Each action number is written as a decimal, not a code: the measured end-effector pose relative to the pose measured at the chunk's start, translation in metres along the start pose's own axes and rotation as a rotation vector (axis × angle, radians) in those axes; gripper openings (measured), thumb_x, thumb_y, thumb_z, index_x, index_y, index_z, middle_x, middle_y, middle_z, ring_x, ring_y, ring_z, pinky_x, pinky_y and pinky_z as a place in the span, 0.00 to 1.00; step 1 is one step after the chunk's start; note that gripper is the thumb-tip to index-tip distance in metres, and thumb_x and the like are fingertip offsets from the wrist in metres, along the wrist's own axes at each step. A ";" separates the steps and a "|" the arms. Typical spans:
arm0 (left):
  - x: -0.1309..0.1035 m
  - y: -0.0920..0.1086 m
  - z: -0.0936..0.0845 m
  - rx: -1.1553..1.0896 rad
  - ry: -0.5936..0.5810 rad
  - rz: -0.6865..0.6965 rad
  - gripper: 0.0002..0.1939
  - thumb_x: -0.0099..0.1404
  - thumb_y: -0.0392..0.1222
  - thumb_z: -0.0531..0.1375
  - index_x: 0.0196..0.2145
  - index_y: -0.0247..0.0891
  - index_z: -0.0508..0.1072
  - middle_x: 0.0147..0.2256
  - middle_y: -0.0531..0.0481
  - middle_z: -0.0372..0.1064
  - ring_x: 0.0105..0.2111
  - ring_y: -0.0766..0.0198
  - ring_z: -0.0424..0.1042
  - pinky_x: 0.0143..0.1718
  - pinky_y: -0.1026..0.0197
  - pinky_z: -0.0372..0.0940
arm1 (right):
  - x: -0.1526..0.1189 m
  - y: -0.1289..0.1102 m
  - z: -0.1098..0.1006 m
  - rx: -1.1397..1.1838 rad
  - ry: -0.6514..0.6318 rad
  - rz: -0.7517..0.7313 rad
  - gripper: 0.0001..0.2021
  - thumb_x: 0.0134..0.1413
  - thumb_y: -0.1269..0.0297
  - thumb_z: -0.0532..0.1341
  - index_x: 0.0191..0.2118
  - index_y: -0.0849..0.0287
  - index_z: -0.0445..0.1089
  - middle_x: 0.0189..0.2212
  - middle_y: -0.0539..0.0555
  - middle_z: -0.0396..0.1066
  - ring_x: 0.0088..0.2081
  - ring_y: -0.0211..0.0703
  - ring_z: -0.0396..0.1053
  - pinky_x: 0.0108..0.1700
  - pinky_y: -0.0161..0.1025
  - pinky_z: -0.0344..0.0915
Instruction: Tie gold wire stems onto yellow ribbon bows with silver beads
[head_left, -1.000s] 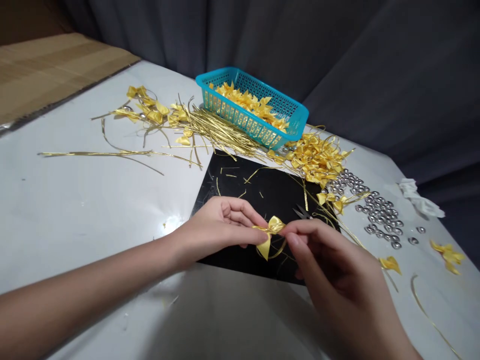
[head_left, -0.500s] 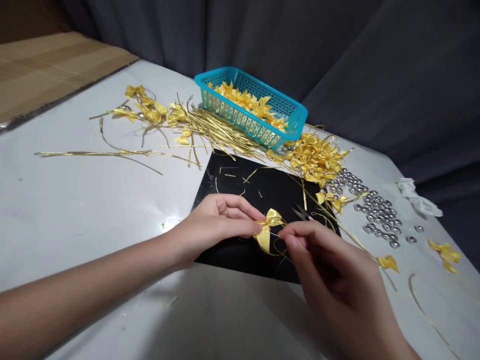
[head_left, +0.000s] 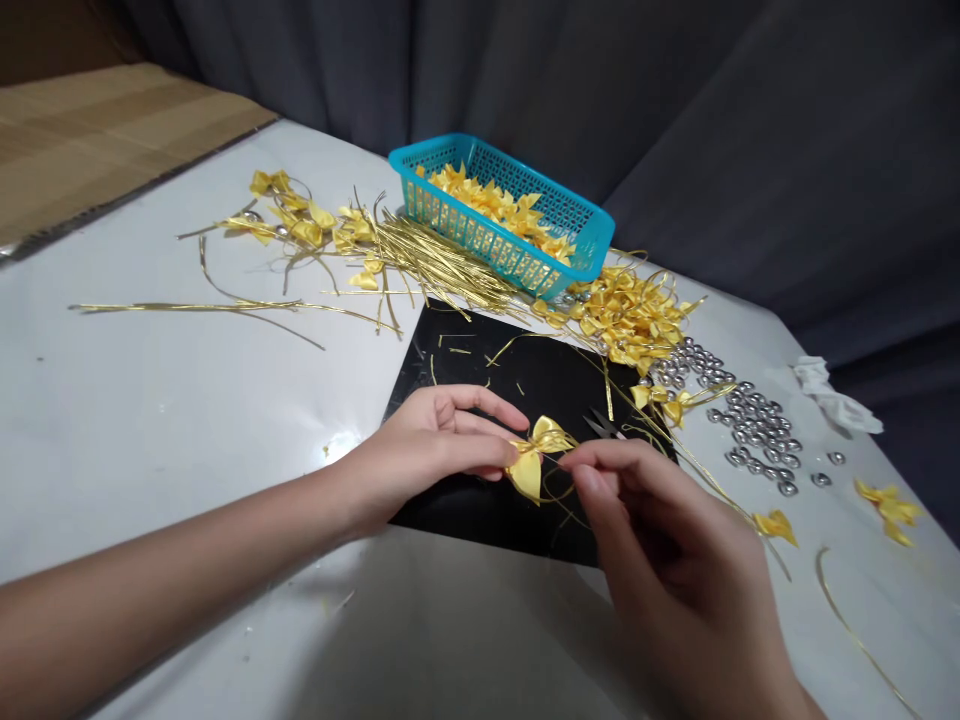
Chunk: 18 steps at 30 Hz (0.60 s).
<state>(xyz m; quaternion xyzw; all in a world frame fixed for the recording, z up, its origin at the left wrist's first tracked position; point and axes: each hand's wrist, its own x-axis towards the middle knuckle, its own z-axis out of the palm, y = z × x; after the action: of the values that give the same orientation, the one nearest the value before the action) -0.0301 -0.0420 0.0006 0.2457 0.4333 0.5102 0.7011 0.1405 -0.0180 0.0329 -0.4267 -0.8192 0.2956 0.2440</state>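
Over the black mat (head_left: 465,505), my left hand (head_left: 457,440) pinches a yellow satin ribbon bow (head_left: 527,475) between thumb and fingers at its left side. One loop points up and one hangs down. My right hand (head_left: 667,550) is closed just right of the bow, its thumb and index fingertip pinching a fine strand that runs to the bow's middle. The strand is too thin to tell whether it is cord or something stiffer. Loose gold cord curls below the right fingertips. Beyond the right hand lie the pointed tips of scissors (head_left: 602,424), partly hidden.
A blue basket (head_left: 517,245) of yellow bows stands at the back. Before it lies a bundle of gold cords (head_left: 442,265). To the right are a heap of corded bows (head_left: 630,310), silver beads (head_left: 761,425) and a white cloth-like piece (head_left: 836,395). Cardboard (head_left: 112,140) lies far left.
My right fingertips have shifted very slightly, and the strand between them and the bow looks shorter. The bow has turned a little; my left index finger has lifted slightly off it.
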 end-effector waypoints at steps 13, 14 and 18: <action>-0.001 0.001 0.002 0.071 0.064 0.011 0.09 0.49 0.31 0.66 0.30 0.34 0.72 0.23 0.57 0.72 0.23 0.75 0.68 0.29 0.71 0.61 | 0.001 0.004 0.001 -0.045 -0.032 -0.056 0.05 0.58 0.67 0.54 0.34 0.58 0.66 0.16 0.44 0.54 0.16 0.31 0.49 0.15 0.30 0.45; -0.001 0.000 0.002 0.069 0.064 0.015 0.10 0.48 0.30 0.66 0.30 0.34 0.72 0.24 0.56 0.71 0.24 0.74 0.69 0.30 0.71 0.62 | 0.001 0.004 0.002 -0.041 -0.034 -0.041 0.05 0.58 0.67 0.54 0.33 0.58 0.66 0.16 0.44 0.53 0.16 0.31 0.49 0.15 0.31 0.45; -0.002 -0.002 0.003 0.105 0.085 0.027 0.11 0.47 0.30 0.66 0.29 0.35 0.70 0.24 0.57 0.70 0.24 0.73 0.69 0.29 0.70 0.62 | 0.001 0.001 0.002 -0.029 -0.051 0.019 0.07 0.59 0.65 0.52 0.32 0.58 0.65 0.17 0.45 0.54 0.17 0.31 0.49 0.16 0.32 0.45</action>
<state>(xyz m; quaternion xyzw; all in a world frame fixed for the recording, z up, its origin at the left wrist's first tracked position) -0.0268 -0.0442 0.0008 0.2663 0.4856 0.5063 0.6610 0.1393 -0.0175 0.0305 -0.4304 -0.8251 0.2970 0.2141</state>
